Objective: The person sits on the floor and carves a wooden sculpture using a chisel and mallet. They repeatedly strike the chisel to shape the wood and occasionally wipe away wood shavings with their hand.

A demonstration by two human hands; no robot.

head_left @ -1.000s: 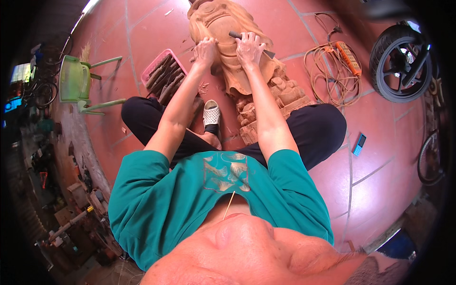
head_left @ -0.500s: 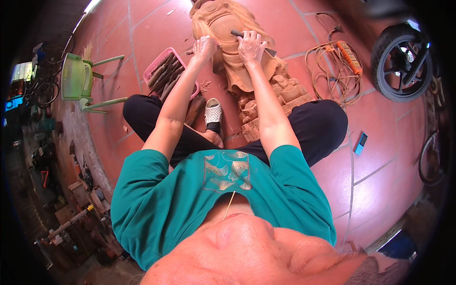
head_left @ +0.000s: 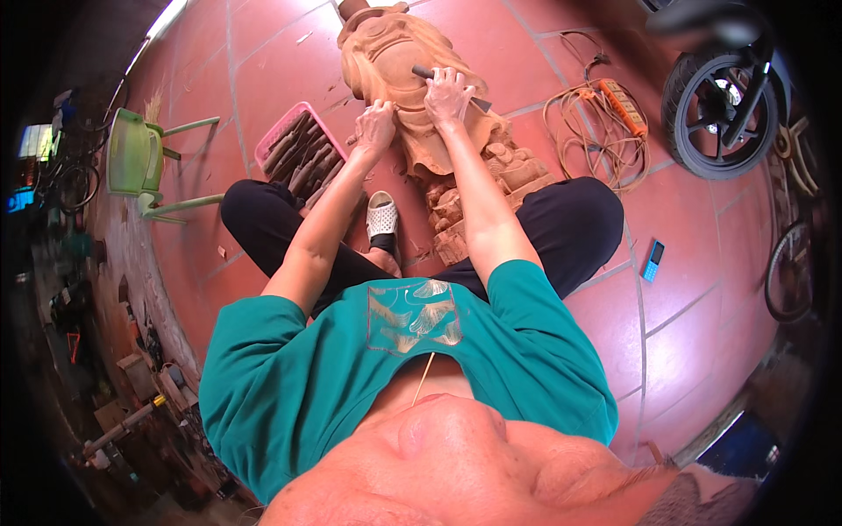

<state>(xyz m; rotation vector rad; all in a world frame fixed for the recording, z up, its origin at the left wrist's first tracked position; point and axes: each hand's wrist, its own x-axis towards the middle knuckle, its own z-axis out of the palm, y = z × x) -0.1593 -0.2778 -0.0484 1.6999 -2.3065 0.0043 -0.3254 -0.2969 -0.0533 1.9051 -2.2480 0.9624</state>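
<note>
A carved wooden statue [head_left: 399, 57] lies on the floor in front of me, its layered base between my bent legs. Over its middle, my right hand [head_left: 449, 95] is closed around a dark chisel [head_left: 423, 72], which slants across the carving and sticks out on both sides of the fist. Just to the left, my left hand [head_left: 374, 127] is closed at the statue's left edge. A short end of a wooden handle [head_left: 352, 140] pokes out of it; the rest of that tool is hidden by the hand.
A pink basket [head_left: 268, 140] of dark tools [head_left: 303, 156] stands left of the statue. Farther left is a green chair [head_left: 132, 153]. To the right lie an orange power strip [head_left: 624, 107] with a coiled cord, a motorbike wheel [head_left: 721, 114] and a blue phone [head_left: 652, 260].
My left hand has come down toward me along the statue's left side. My right hand still grips the chisel over the carving. The whole view has shifted slightly.
</note>
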